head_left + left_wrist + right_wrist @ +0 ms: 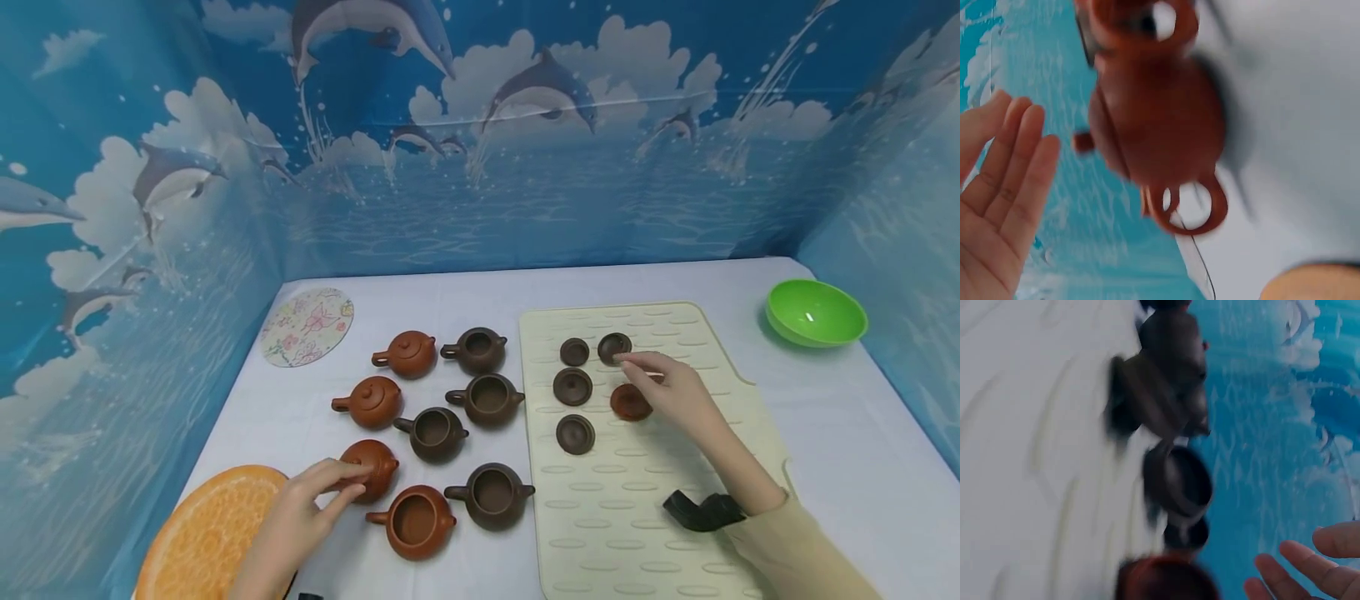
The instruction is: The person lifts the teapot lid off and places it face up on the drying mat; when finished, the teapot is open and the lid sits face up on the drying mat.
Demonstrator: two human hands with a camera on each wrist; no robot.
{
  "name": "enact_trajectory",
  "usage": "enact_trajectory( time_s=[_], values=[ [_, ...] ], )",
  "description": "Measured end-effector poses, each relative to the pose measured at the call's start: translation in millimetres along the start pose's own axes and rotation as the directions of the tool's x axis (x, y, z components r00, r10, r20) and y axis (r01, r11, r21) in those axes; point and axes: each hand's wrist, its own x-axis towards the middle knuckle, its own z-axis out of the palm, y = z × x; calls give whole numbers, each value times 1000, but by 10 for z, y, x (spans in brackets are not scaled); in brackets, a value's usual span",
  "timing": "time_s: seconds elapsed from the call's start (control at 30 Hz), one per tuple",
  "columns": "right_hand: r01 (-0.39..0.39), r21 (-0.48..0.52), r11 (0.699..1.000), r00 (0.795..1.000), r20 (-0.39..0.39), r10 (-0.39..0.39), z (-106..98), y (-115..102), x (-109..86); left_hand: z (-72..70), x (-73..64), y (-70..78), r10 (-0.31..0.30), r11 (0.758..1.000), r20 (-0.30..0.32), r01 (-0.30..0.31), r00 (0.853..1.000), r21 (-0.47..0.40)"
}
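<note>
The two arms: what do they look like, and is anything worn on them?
The left hand and right hand are human, with no gloves. A plain beige sleeve covers part of the right forearm, with a curved black piece beside it. The left forearm shows no sleeve in view.

Behind the bare right grip [675,392] comes a plain beige sleeve [798,550], with a curved black fitting [701,511] at its edge; behind the bare left grip [302,504], a black sliver [310,597] shows.

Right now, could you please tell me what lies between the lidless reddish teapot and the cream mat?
A lidless dark teapot stands between the lidless reddish teapot and the cream mat, as the head view shows.
</note>
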Motion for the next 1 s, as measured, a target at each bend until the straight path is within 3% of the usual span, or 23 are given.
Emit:
enact_trajectory(
  time_s=[0.1,0.23,0.3,0.47,0.57,0.77,0.87,1.0],
  values=[
    [102,10,995,994,23,-103,145,-258,68,-97,101,-130,-31,1000,-29,31,999,3],
    [243,38,969,960,133,-246,434,-649,157,-161,230,-361,-106,994,41,105,994,6],
    [297,67,952,929,212,-305,595,-854,185,-168,261,-456,-135,991,100,134,986,18],
    [374,161,913,829,383,-407,940,-1284,227,-134,250,-578,-220,975,232,220,947,27],
    [391,182,902,779,456,-430,1121,-1463,269,-96,251,-610,-238,970,247,243,939,8],
    [445,134,885,679,594,-431,1534,-1767,332,-72,284,-641,-200,977,214,212,956,-34],
    [478,109,872,634,644,-428,1754,-1907,334,-86,270,-648,-196,977,217,210,956,-47],
    [529,76,845,603,667,-438,2003,-2047,316,-100,240,-664,-212,971,226,230,951,-57]
  ],
)
